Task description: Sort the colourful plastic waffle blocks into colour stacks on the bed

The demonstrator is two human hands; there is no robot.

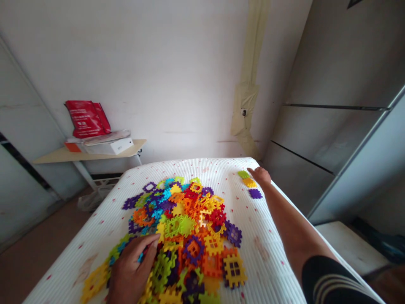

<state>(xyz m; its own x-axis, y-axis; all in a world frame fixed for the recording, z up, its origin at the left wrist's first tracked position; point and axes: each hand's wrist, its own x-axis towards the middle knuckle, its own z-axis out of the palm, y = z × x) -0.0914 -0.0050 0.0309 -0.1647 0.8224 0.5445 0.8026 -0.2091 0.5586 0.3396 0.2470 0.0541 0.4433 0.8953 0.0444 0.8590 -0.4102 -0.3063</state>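
Note:
A large heap of multicoloured plastic interlocking waffle blocks (185,236) lies on a white ribbed mattress (256,240). My left hand (131,266) rests on the heap's near left edge with its fingers curled over the pieces. Whether it grips one is hidden. My right hand (261,176) reaches out far to the right of the heap, fingers extended. Its fingertips are beside a green block (243,174), just above a yellow block (249,183). A purple block (255,193) lies a little below that hand.
Behind the mattress stands a pale wall-mounted shelf (88,154) holding a white box (107,146) and a red bag (87,119). Grey wardrobe doors (329,105) rise on the right, and a pale ledge (351,245) sits low to the right of the mattress.

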